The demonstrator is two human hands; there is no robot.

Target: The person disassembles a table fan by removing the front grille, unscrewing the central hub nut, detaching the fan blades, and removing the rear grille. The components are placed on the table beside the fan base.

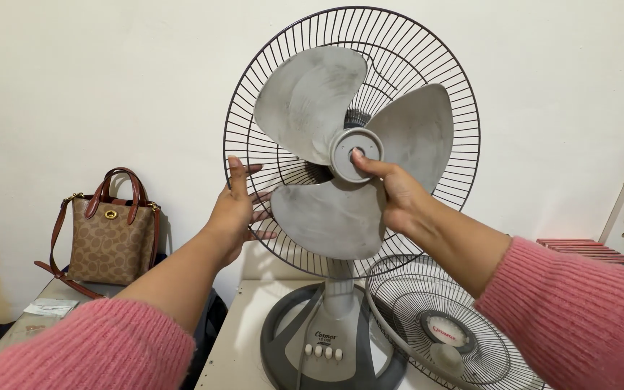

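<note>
Front grille already off, lying beside fan base. Right hand fingers clamped on blade hub; left hand fingers spread on rear grille. Blade not yet removed.

Both arms wear fuzzy pink knit sleeves, cuffs pushed back from the wrists; left hand and right hand bare, no rings.
</note>
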